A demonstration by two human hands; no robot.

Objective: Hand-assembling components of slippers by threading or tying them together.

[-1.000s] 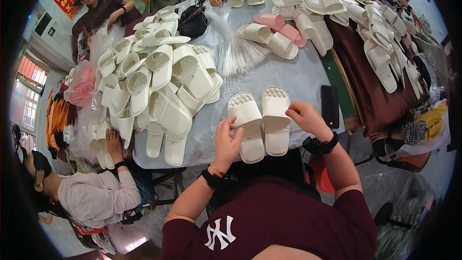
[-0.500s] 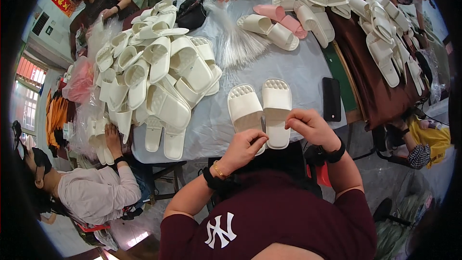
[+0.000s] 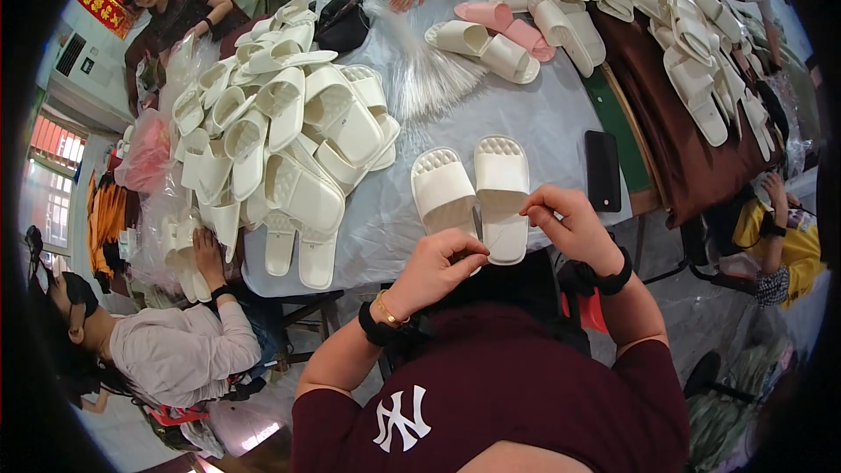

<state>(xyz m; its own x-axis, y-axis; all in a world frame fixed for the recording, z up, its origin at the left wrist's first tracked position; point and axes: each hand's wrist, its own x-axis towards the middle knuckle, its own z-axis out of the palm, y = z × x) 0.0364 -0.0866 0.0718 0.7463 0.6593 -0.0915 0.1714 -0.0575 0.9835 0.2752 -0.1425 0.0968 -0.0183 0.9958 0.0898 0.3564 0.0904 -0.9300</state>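
A pair of off-white slide slippers lies side by side before me at the table's near edge: the left slipper (image 3: 441, 186) and the right slipper (image 3: 503, 177), toes pointing away. My left hand (image 3: 435, 267) is closed in a pinch over the left slipper's heel, partly hiding it. Beside the right slipper's outer edge, my right hand (image 3: 571, 226) pinches too. Between the two pinches runs a faint, thin clear strand, hard to make out. A fanned bundle of similar clear strands (image 3: 434, 79) spreads on the table beyond the pair.
A big heap of off-white slippers (image 3: 285, 105) stands to the left. A black phone (image 3: 602, 171) lies at right, near a brown-covered surface (image 3: 644, 92) with more slippers. Pink slippers (image 3: 526, 38) and a black bag (image 3: 343, 24) are farther back. Co-workers sit around the table.
My right hand has moved slightly up and left, toward the right slipper's edge. Both hands remain pinched. Across the table, a co-worker's hands have moved apart.
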